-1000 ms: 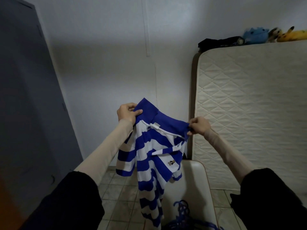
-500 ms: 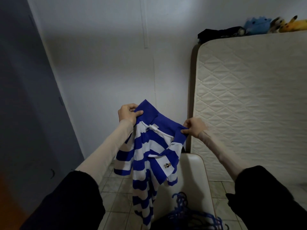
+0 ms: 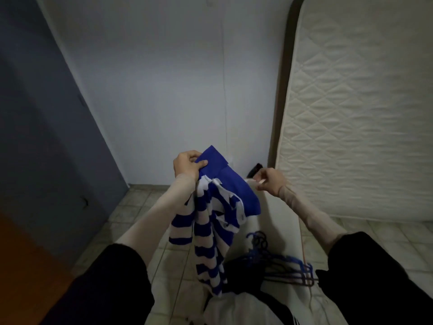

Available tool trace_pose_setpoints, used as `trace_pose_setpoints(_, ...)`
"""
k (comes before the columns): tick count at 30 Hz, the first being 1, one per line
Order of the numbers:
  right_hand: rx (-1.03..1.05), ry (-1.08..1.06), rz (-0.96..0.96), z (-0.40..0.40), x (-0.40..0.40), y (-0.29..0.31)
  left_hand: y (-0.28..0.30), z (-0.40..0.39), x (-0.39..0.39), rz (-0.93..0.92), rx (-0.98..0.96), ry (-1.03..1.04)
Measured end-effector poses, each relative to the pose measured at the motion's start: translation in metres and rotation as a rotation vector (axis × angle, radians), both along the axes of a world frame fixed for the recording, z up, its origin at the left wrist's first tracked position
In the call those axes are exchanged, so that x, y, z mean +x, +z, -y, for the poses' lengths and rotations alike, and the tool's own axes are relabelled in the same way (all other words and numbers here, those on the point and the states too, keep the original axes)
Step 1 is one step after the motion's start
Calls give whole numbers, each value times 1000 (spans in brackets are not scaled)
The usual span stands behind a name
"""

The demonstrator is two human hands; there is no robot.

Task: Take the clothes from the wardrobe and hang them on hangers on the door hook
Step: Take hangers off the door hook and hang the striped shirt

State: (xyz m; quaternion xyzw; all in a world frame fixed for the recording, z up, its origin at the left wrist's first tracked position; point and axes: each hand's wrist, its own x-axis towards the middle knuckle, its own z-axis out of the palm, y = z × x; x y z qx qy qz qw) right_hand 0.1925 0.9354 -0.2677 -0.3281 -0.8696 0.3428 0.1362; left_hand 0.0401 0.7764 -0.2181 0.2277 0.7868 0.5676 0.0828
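My left hand (image 3: 187, 165) grips the solid blue collar of a blue-and-white striped shirt (image 3: 210, 231). The shirt hangs from that hand in loose folds, down in front of a white chair (image 3: 278, 221). My right hand (image 3: 269, 181) is a little to the right of the collar and apart from the cloth. Its fingers are loosely curled and blurred, and I see nothing in them. A pile of blue hangers (image 3: 281, 266) lies on the chair seat, below my right forearm.
A quilted mattress (image 3: 351, 113) leans upright against the wall on the right. A grey door or wardrobe panel (image 3: 35, 137) fills the left side. Dark clothing (image 3: 243, 273) and a white garment (image 3: 246, 308) lie on the chair near me. The floor is tiled.
My right hand has let go of the collar's right end, which dropped and folded down. The view has tilted downward, showing more of the chair and hangers.
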Motion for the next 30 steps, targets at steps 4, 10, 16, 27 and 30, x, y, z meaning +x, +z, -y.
trace_pose_setpoints(4, -64, 3, 99, 3, 0, -50, -47, -5, -4, 36, -52, 3)
trace_pose_setpoints(10, -137, -26, 281, 1, 4, -136, -114, -14, -7, 49, -74, -3)
trace_pose_setpoints(16, -121, -38, 403, -9, 3, -219, -175, -21, -21, 7, -107, -2)
trace_pose_setpoints(27, -80, -190, 548, -14, 7, -357, -249, -32, -34, -59, -123, 8)
trace_pose_setpoints(30, -21, -288, 483, -10, 8, -367, -260, -32, -37, -50, -115, 6)
